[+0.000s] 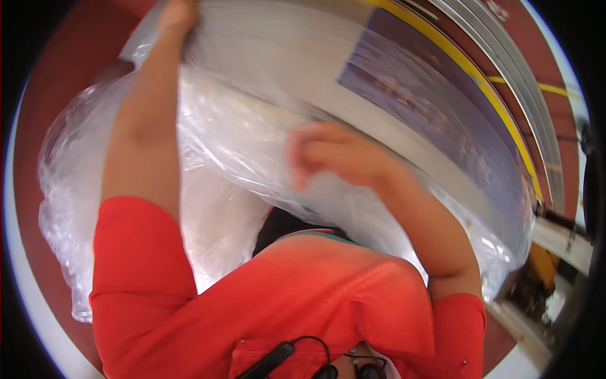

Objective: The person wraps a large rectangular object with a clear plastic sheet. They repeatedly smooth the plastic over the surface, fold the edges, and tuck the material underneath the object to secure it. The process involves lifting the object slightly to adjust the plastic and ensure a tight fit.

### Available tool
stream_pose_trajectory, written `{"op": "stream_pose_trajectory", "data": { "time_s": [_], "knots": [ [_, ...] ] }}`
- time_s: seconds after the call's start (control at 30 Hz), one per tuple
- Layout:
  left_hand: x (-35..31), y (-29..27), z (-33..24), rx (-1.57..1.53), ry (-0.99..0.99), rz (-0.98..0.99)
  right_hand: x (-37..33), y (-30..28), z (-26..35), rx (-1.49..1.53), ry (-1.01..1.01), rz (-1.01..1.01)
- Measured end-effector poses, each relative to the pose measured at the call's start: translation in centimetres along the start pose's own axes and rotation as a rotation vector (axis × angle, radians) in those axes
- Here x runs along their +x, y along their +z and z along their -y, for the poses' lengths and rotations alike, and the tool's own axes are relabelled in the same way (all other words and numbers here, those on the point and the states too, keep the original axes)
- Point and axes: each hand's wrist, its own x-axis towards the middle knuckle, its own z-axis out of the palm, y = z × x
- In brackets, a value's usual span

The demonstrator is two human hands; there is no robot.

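A large sheet of clear plastic film (221, 136) spreads in shiny folds in front of me, over a pale flat surface (290, 57). My left arm reaches far forward across it. At the upper edge of the view, my left hand (178, 18) is at the film's far left part; it is blurred, and its grip does not show. Over the middle of the film hangs my right hand (338, 153), loosely bent, thumb apart from the fingers. Motion smears its fingertips, and nothing shows in it.
A dark bluish rectangular panel (416, 88) lies under the film on the right, beside a yellow strip (464, 60). Beyond runs a grey metal rail (505, 69). Red floor (57, 82) surrounds this. Machine-like parts (536, 278) stand at the right. A black cord device (271, 360) hangs on my chest.
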Motion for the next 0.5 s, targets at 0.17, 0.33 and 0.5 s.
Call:
{"op": "stream_pose_trajectory", "data": {
  "time_s": [0.17,0.33,0.5],
  "knots": [
    [2.8,1.3,3.3,0.170,0.098,0.098,-24.9,-0.7,2.9,0.281,-0.311,-0.629],
    [7.4,3.7,8.6,0.307,0.232,0.031,-50.9,3.8,0.8,-0.331,0.205,-1.429],
    [9.1,9.1,9.9,0.182,0.325,0.059,-81.1,16.8,12.3,-0.873,-0.025,-2.294]
  ]
}}
